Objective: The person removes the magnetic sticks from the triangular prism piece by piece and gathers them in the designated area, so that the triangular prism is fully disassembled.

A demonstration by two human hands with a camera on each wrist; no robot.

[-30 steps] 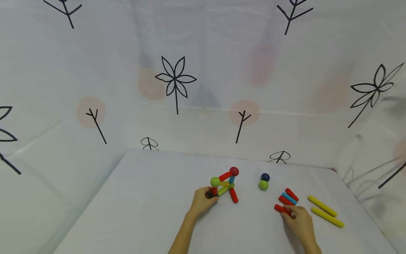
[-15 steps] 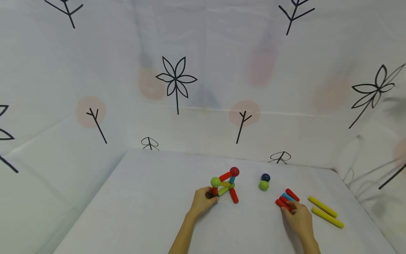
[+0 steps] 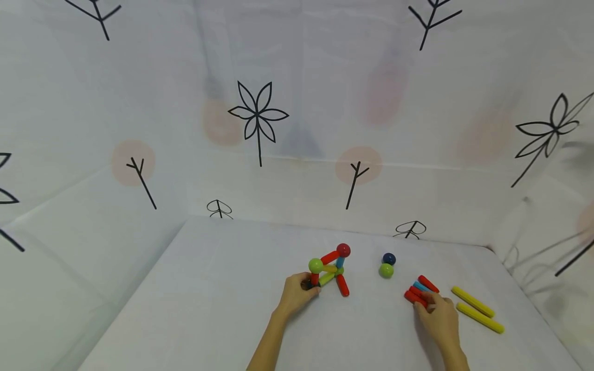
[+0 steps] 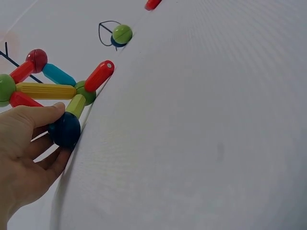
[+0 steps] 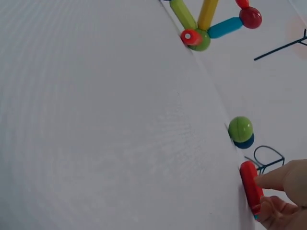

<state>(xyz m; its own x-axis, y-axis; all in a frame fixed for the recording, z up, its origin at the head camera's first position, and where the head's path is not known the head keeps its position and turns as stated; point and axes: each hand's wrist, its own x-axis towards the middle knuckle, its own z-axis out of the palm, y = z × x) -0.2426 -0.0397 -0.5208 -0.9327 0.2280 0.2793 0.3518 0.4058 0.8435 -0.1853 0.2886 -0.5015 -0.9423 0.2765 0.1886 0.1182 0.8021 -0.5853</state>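
Observation:
My left hand (image 3: 297, 296) grips the dark blue ball (image 4: 66, 129) at the near corner of a ball-and-rod structure, thumb over the top and fingers beneath. The structure joins a red ball (image 3: 343, 250), a light green ball (image 3: 315, 265) and a lower green ball (image 4: 85, 92) with red, blue, yellow and lime rods. From the lower green ball a red rod (image 3: 342, 286) sticks out toward the front. Over on the right, my right hand (image 3: 438, 317) pinches a short red rod (image 5: 251, 184) lying on the table, close alongside a second red rod (image 3: 419, 291).
Beyond the right hand lie a short blue rod (image 3: 421, 286) and another red rod (image 3: 428, 284). Two long yellow rods (image 3: 480, 318) rest farther right. A loose green ball (image 3: 386, 270) and a dark blue ball (image 3: 389, 258) sit between structure and rods. Patterned cloth (image 3: 297, 190) hangs behind the table.
The right hand has moved the near red rod slightly away from the person, up against the row of short rods. The left hand and the structure have stayed put.

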